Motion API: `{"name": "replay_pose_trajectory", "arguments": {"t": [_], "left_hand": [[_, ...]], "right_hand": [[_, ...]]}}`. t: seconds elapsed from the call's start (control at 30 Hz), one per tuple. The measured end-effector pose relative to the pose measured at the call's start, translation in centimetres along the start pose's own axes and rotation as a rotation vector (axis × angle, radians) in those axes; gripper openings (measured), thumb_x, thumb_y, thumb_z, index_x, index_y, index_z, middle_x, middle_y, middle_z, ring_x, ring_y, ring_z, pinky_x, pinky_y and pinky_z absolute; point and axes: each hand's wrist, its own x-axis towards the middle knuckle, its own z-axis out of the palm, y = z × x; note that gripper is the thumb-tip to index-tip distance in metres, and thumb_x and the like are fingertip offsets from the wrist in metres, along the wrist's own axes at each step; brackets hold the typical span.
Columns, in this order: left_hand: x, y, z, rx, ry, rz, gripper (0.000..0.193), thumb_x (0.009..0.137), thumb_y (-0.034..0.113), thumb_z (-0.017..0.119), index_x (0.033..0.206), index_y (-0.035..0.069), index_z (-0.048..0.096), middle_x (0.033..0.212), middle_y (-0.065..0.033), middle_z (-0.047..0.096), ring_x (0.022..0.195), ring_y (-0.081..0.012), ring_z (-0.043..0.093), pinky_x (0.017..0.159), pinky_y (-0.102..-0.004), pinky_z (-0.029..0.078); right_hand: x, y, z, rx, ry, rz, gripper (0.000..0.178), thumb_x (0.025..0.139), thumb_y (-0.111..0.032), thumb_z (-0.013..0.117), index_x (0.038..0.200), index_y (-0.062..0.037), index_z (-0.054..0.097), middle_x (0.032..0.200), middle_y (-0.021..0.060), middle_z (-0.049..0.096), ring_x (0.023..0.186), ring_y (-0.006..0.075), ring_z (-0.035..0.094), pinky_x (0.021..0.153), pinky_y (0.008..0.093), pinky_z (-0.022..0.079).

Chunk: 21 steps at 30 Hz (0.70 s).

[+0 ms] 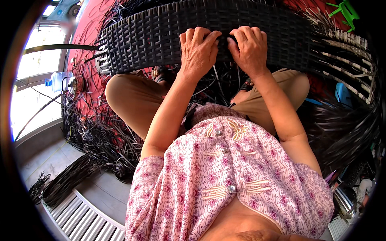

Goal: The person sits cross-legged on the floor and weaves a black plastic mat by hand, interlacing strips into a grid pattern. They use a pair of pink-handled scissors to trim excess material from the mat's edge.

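Left hand (199,52) and right hand (250,51) lie near each other, apart, on a dark woven wicker panel (144,38), their fingers bent against its weave toward the near edge. Each thumb points inward; whether either hand pinches a strand between finger and thumb, I cannot tell. The panel stretches crosswise in front of the seated person, just beyond the bent knees in brown trousers (130,98). Toward its right, pale-wrapped ribs (350,61) fan out, with gaps between them. From the panel's left end, a long dark strip (60,47) reaches outward. Loose black strands (108,146) tangle over the red floor covering (90,22) at left, and a thick black bundle (335,124) lies at right. Beyond the ribs stands a small green plastic seat (346,15).
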Motion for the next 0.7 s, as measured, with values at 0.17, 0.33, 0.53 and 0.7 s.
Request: {"name": "replay_pose_trajectory", "arguments": {"t": [0.17,0.33,0.53,0.7], "left_hand": [[0.2,0.3,0.2,0.023,-0.002,-0.011,0.022,0.089,0.013,0.066,0.110,0.016,0.072,0.100,-0.0036,0.055,0.096,-0.0253,0.052,0.087,-0.0410,0.038],[-0.7,0.6,0.0,-0.002,0.044,0.021,0.024,0.086,0.011,0.068,0.110,0.015,0.071,0.105,-0.0045,0.058,0.100,-0.0263,0.054,0.089,-0.0416,0.039],[-4.7,0.3,-0.9,0.021,0.111,-0.057,0.026,0.087,0.014,0.073,0.113,0.013,0.071,0.113,-0.0036,0.060,0.104,-0.0253,0.054,0.095,-0.0408,0.038],[-3.8,0.3,-1.5,0.092,0.109,-0.077,0.031,0.088,0.018,0.074,0.118,0.016,0.072,0.110,-0.0029,0.060,0.103,-0.0241,0.053,0.094,-0.0405,0.037]], "right_hand": [[0.4,0.3,0.6,-0.005,-0.019,-0.001,0.015,0.083,-0.021,0.073,0.087,-0.0135,0.061,0.089,0.0011,0.057,0.086,0.0226,0.053,0.078,0.0388,0.042],[0.5,0.3,0.4,0.003,-0.018,0.011,0.013,0.084,-0.020,0.071,0.084,-0.0135,0.060,0.086,0.0014,0.057,0.084,0.0231,0.054,0.077,0.0387,0.043],[0.0,0.4,0.6,0.043,0.000,0.019,0.013,0.083,-0.017,0.071,0.083,-0.0139,0.059,0.083,0.0007,0.056,0.082,0.0231,0.055,0.077,0.0392,0.044],[0.0,0.1,0.5,0.057,0.000,0.040,0.014,0.083,-0.016,0.072,0.082,-0.0147,0.058,0.080,-0.0002,0.055,0.081,0.0231,0.055,0.076,0.0394,0.044]]}}
